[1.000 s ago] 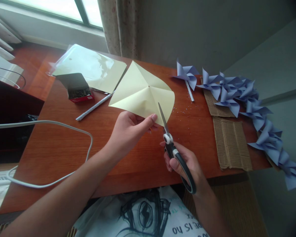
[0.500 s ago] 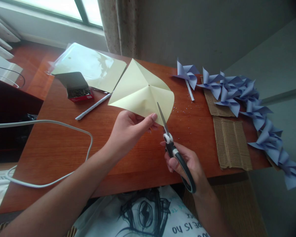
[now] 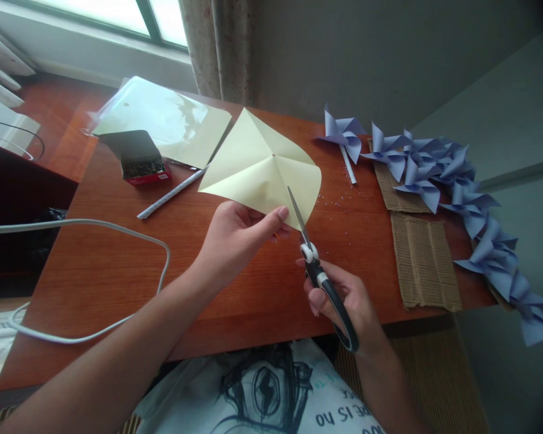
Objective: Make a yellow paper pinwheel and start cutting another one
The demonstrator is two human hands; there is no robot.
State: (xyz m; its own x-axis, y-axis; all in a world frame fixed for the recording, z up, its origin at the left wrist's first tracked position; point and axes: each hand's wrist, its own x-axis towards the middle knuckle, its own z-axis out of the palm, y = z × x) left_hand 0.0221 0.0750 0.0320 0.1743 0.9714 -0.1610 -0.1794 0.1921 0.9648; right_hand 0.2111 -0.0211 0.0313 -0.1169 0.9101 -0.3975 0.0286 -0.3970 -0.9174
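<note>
A creased pale yellow sheet of paper [image 3: 248, 157] with a small hole at its middle is held above the table. My left hand [image 3: 242, 232] pinches its near edge, thumb on top and fingers beneath. In my right hand [image 3: 339, 295] is a pair of scissors [image 3: 311, 256] with black and white handles. The upper blade lies over the paper's near corner, pointing toward the centre along a crease; the lower blade is mostly hidden under the sheet.
Blue paper pinwheels [image 3: 428, 163] line the table's right side by cardboard pieces [image 3: 425, 262]. One pinwheel [image 3: 344, 135] on a stick lies apart. At the left are an open red box [image 3: 147, 170], a rolled paper stick [image 3: 169, 194], packaged yellow paper [image 3: 163, 117] and a white cable [image 3: 117, 226].
Hardly anything differs. The right hand has shifted very slightly to the right on the scissors' handles, and the paper's right edge bulges a touch further out.
</note>
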